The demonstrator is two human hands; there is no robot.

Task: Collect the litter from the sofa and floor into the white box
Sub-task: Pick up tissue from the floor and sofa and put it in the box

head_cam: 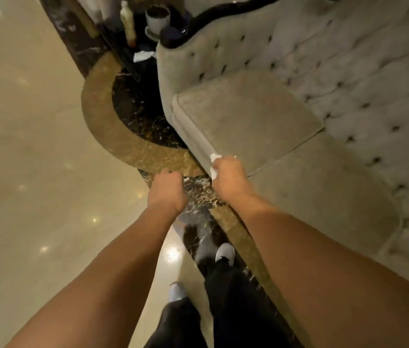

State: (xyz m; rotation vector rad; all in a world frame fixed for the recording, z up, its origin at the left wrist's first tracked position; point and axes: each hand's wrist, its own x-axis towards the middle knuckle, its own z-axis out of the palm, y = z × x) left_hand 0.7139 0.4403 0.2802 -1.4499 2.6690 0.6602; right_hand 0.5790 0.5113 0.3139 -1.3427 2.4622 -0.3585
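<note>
My right hand is closed around a crumpled piece of white litter, which pokes out at the front edge of the grey sofa's seat cushion. My left hand hovers beside it over the floor, fingers curled in with nothing visible in them. Another scrap of white litter lies on the dark floor beside the sofa's left armrest. The white box is not in view.
The tufted grey sofa fills the right side. A white pot and a bottle stand behind the armrest. Glossy cream floor spreads left, with a dark marble and gold border along the sofa. My feet stand below.
</note>
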